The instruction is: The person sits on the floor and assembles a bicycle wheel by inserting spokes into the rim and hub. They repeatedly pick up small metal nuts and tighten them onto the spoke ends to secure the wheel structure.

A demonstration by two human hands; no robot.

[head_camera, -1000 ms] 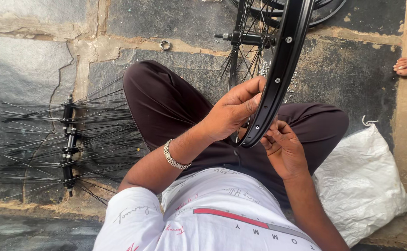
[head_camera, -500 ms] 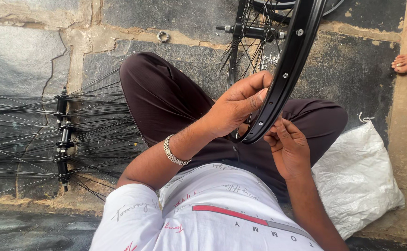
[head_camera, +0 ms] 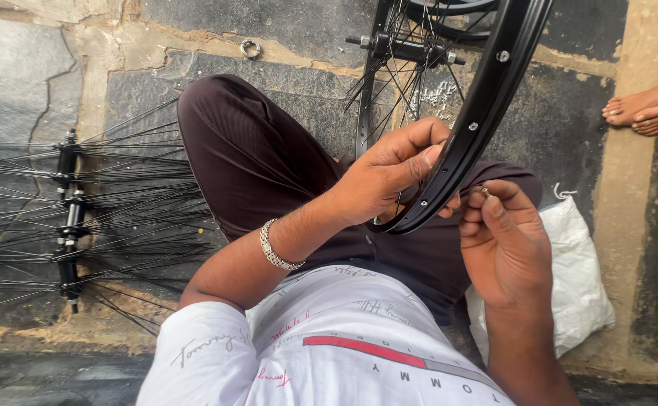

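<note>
The left hand point(head_camera: 389, 177) grips a black rim point(head_camera: 487, 105), its fingers point(head_camera: 412, 139) curled over the inner edge and the thumb pressed against the side facing the camera. The rim stands nearly upright over the person's lap, tilted, running from the top right of the view down to a low point just beside the left palm. Small silver nipples point(head_camera: 503, 56) sit in holes along its side.

The right hand point(head_camera: 506, 244) is just right of the rim's lower curve, fingers pinched on a small silver nipple point(head_camera: 485, 192) held close to the rim (whether it touches the rim, I cannot tell).

Behind the rim, thin spokes point(head_camera: 397, 83) fan out from a black hub point(head_camera: 404, 49) with its axle lying level. A silver bracelet point(head_camera: 275, 248) circles the left wrist. The person sits cross-legged in dark trousers point(head_camera: 246, 158) and a white shirt point(head_camera: 329, 338) on a stone floor point(head_camera: 28, 83).

To the left on the floor lie several hubs with spokes point(head_camera: 69, 210) already threaded, splayed out flat. A small metal ring point(head_camera: 250, 49) lies near the top, a white sack point(head_camera: 570, 286) lies by the right knee, and another person's bare feet point(head_camera: 645, 109) show at the right edge.
</note>
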